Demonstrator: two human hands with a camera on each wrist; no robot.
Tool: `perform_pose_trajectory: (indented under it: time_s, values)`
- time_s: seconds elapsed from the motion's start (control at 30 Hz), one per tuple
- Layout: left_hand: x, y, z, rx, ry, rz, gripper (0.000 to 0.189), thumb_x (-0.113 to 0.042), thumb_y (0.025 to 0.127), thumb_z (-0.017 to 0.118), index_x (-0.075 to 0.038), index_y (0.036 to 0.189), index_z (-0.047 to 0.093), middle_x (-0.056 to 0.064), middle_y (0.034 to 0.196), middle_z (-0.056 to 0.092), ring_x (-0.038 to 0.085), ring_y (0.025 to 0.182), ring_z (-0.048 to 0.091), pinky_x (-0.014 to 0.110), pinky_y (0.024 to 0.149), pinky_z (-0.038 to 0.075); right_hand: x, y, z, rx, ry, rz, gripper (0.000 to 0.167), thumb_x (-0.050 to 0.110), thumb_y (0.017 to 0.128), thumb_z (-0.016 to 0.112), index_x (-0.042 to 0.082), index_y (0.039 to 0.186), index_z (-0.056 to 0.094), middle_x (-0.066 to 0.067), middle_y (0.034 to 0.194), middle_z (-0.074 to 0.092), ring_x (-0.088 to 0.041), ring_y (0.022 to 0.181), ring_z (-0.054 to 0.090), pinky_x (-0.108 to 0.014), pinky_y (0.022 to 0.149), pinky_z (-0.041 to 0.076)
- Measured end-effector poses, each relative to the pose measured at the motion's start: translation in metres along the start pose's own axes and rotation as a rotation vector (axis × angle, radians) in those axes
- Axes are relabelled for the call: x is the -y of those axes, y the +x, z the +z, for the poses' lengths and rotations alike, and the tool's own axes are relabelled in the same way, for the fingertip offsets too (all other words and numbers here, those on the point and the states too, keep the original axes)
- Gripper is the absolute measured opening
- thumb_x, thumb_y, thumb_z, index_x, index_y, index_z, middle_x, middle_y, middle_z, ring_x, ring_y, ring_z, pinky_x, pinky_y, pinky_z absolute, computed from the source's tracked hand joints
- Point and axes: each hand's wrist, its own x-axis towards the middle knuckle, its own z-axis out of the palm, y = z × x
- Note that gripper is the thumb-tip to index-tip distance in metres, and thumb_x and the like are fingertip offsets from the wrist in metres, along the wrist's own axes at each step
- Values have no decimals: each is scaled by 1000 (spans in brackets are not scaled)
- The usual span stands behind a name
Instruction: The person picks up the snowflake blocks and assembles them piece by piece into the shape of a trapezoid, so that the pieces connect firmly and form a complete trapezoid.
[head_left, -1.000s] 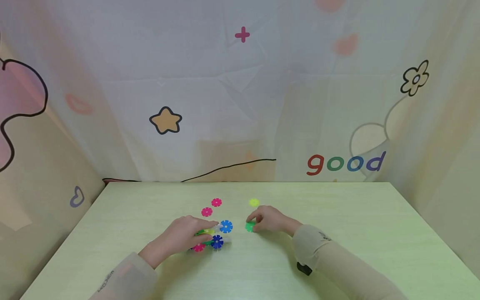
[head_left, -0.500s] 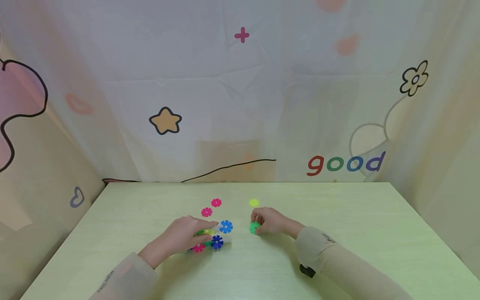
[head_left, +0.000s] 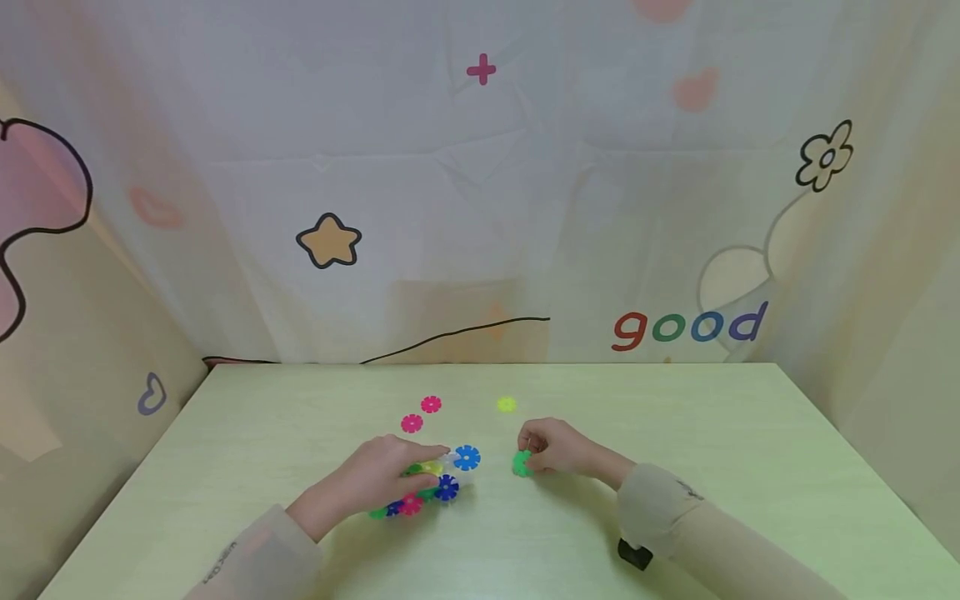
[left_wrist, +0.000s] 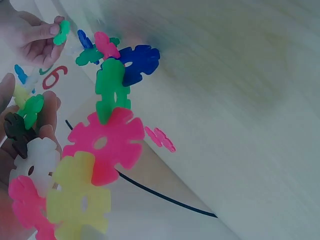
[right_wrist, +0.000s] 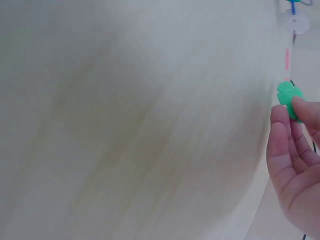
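My left hand (head_left: 367, 477) holds a chain of interlocking snowflake discs (left_wrist: 122, 137) joined at their slots. Its colours are pink, yellow, white, green and blue. At the chain's right end in the head view are a light blue disc (head_left: 467, 457) and a dark blue disc (head_left: 447, 488). The fingers hide part of the chain. To the right, my right hand (head_left: 562, 447) pinches a single green snowflake disc (right_wrist: 289, 95) between thumb and fingers. That disc is tilted up and stands apart from the chain.
Two pink discs (head_left: 412, 423) lie flat on the table (head_left: 675, 433) beyond my left hand. A yellow disc (head_left: 507, 404) lies beyond the right hand. A printed curtain (head_left: 450, 208) hangs along the table's back edge.
My right hand has drawn the green disc rightward and slightly nearer me, turning it more upright. The left hand and the chain have shifted a little to the right.
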Motion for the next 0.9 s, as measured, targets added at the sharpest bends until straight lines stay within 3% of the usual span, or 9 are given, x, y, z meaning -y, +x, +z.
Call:
perform_pose_trajectory:
  time_s: [0.07, 0.3, 0.6, 0.9]
  values:
    - [-3, 1, 0, 4, 8, 4, 41, -31, 83, 60, -17, 121, 55, 0, 110, 64, 13, 94, 62, 29, 77, 49, 2, -4, -1, -1, 54, -13, 10, -4, 78, 58, 1, 85, 53, -1, 68, 46, -12, 55, 45, -25, 54, 44]
    - [-9, 2, 0, 4, -1, 42, 40, -31, 83, 59, -15, 120, 56, 1, 113, 62, 15, 101, 60, 33, 83, 48, 19, -17, -3, -4, 255, -20, 11, -1, 81, 58, -3, 89, 51, -6, 78, 51, -15, 68, 54, -28, 64, 49]
    - [-12, 4, 2, 23, -35, 52, 40, -30, 83, 59, -16, 120, 56, 0, 114, 61, 15, 102, 59, 33, 83, 48, 36, -25, 3, -46, 361, -47, 13, 1, 82, 58, -3, 92, 52, -6, 84, 59, -17, 74, 61, -28, 68, 51]
    - [-15, 5, 3, 41, -63, 51, 40, -29, 83, 60, -17, 120, 56, 0, 114, 61, 15, 103, 59, 33, 83, 48, 42, -29, 8, -54, 391, -74, 12, -3, 82, 56, -7, 92, 51, -10, 85, 60, -16, 73, 61, -25, 66, 50]
